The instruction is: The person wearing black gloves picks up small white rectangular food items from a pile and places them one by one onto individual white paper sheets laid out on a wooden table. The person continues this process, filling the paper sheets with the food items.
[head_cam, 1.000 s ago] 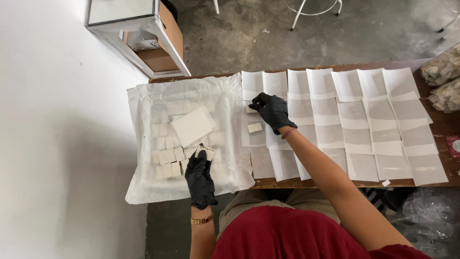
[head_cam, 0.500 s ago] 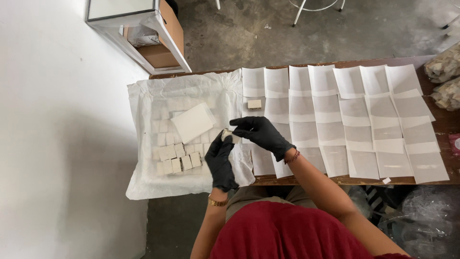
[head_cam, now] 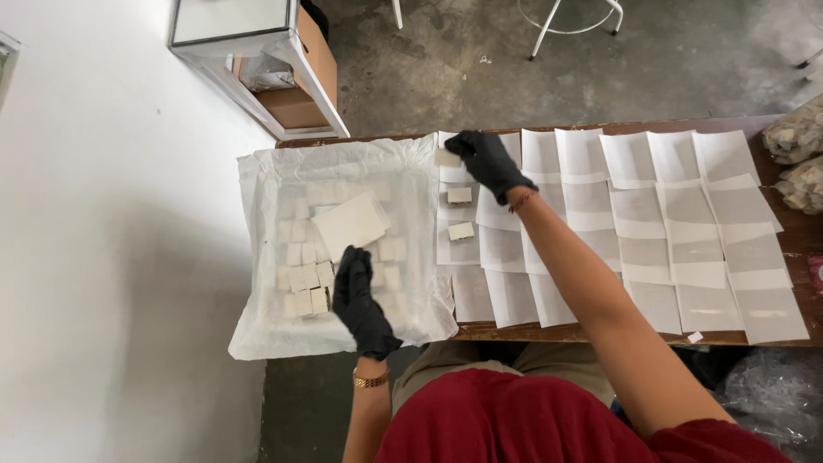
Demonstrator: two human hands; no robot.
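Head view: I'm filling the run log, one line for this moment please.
left hand: over pale blocks | right hand: setting block on paper sheet | placed blocks: two

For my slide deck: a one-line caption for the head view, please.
Gloved right hand sets a white block on paper sheets; left hand reaches the tray.

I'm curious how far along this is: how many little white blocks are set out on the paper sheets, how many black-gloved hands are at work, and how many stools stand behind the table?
Small white blocks on the paper sheets: 3 (top, middle, lowest)
Black-gloved hands: 2 (left hand, right hand)
Stools: 1, partly in view
Total: 6
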